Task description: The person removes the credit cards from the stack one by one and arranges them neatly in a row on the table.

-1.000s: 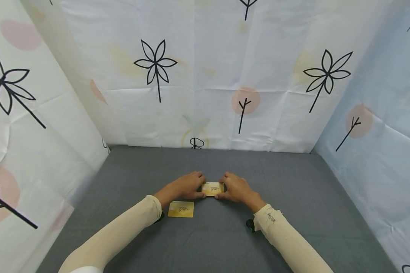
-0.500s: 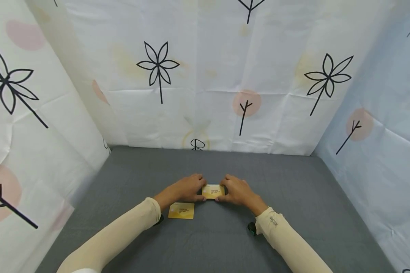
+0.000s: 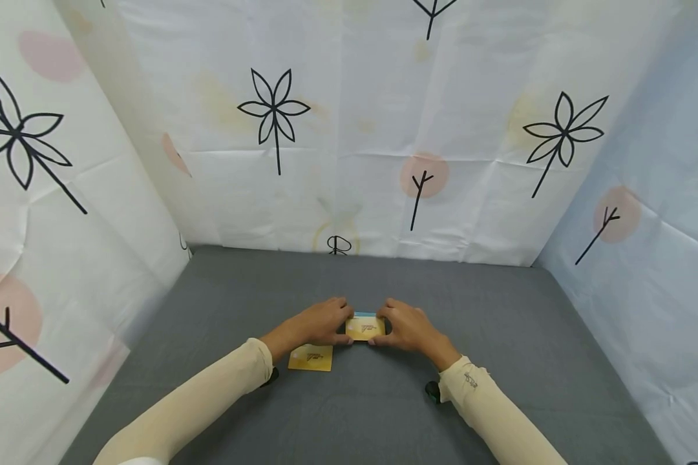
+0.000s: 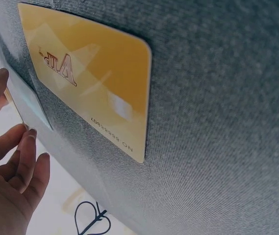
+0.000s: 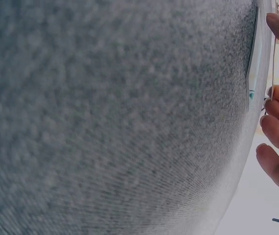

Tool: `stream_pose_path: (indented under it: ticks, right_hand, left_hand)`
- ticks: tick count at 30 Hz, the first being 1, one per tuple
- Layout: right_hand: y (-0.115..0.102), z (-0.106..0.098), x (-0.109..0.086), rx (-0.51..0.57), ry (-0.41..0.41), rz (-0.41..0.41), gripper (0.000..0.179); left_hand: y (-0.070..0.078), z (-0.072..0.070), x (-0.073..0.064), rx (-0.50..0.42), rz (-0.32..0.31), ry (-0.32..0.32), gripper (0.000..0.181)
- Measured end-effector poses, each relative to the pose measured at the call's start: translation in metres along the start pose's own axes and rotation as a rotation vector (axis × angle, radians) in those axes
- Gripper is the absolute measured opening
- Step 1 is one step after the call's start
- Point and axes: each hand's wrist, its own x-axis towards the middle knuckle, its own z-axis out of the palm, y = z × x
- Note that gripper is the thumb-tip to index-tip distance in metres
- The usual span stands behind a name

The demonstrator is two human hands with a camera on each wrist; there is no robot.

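Both hands hold one yellow-gold card point(image 3: 364, 329) between them in the head view. My left hand point(image 3: 320, 323) pinches its left end between thumb and fingertips, and my right hand point(image 3: 408, 328) pinches the right end. Behind its far edge shows a strip of a light blue card point(image 3: 364, 314). The left wrist view has the held card edge-on, raised off the cloth, with the pale blue card point(image 4: 34, 100) lying flat beneath. Another gold card point(image 4: 95, 68), printed "VIP" and a number, lies flat by my left wrist; in the head view my left hand partly covers this second card point(image 3: 311, 359).
A dark grey cloth point(image 3: 500, 336) covers the tabletop. White curtains point(image 3: 337, 129) printed with leaf and twig drawings stand at the back and on both sides. A dark wrist strap point(image 3: 433, 391) shows at my right cuff.
The held gold card has come up slightly from the cloth, and the light blue strip behind it now shows more. Both hands keep their grip; the second gold card stays put.
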Motion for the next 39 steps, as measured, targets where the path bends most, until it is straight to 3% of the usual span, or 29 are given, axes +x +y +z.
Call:
stream_pose_path:
  ticks: [39]
  right_hand:
    - [-0.007,-0.002,-0.008,-0.006,0.020,-0.024,0.053]
  left_hand:
    - [0.003,0.004,-0.012,-0.041,0.000,0.004,0.051]
